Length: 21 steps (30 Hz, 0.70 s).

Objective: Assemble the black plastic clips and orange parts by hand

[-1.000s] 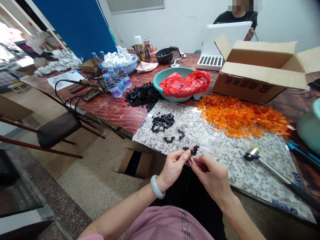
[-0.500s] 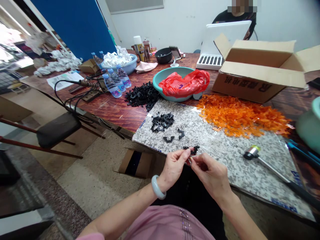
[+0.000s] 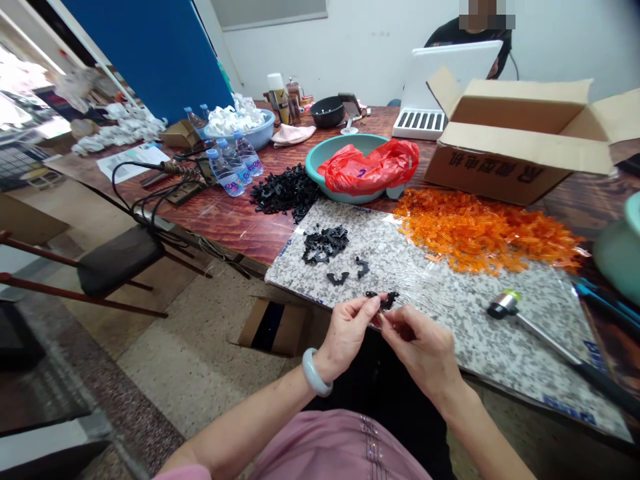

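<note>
My left hand [image 3: 353,327], with a pale bangle on its wrist, pinches a small black plastic part [image 3: 389,300] just over the front edge of the speckled stone board [image 3: 450,340]. Close against it, my right hand [image 3: 423,340] has its thumb and fingertips pinched together; what sits between them is too small to make out. Two loose black parts lie on the board beyond my hands, near a small heap of black parts [image 3: 325,244]. Thin metal pins [image 3: 420,283] are scattered to the right of these.
A pile of orange plastic parts [image 3: 480,230] and a mallet [image 3: 505,305] lie to the right. Behind stand a green basin [image 3: 313,170] holding a red bag and an open cardboard box [image 3: 480,167]. Water bottles [image 3: 225,173] stand left. A person [image 3: 440,33] sits across.
Both hands stay in nearly the same place, fingertips together at the black part. The fingers shift only slightly.
</note>
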Motion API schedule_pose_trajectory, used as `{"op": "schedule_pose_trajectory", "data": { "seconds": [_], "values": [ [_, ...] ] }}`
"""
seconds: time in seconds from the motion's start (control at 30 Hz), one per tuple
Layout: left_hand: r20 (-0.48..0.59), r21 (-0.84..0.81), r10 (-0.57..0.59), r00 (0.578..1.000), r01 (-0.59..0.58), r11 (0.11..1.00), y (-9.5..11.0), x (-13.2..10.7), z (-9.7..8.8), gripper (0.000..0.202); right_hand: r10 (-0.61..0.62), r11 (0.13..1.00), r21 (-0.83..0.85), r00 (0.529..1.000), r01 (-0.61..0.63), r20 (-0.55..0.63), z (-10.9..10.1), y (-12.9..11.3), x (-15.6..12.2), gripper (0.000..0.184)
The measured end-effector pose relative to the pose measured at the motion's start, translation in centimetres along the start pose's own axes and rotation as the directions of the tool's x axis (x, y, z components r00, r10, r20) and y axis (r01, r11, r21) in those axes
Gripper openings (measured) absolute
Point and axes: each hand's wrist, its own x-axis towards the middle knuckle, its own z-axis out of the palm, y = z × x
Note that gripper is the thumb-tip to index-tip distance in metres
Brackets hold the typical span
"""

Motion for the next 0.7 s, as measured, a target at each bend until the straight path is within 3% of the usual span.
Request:
{"op": "schedule_pose_trajectory", "data": {
  "seconds": [0.27,0.47,0.7],
  "values": [
    [-0.003,0.132,0.069,0.998,-0.068,0.989,0.4,0.0,0.0,0.03,0.126,0.984,0.122,0.991,-0.131,0.046,-0.2,-0.5,0.0,0.014],
    [0.007,0.295,0.147,0.989,-0.143,0.945,0.1,-0.3,-0.2,0.032,0.246,0.947,0.173,0.958,-0.269,0.147,-0.8,-0.5,0.5,0.016],
    [0.091,0.501,0.269,0.959,-0.278,0.82,0.3,-0.7,-0.8,0.035,0.251,0.942,0.168,0.941,-0.292,0.226,-1.4,0.0,1.3,0.015]
  ]
}}
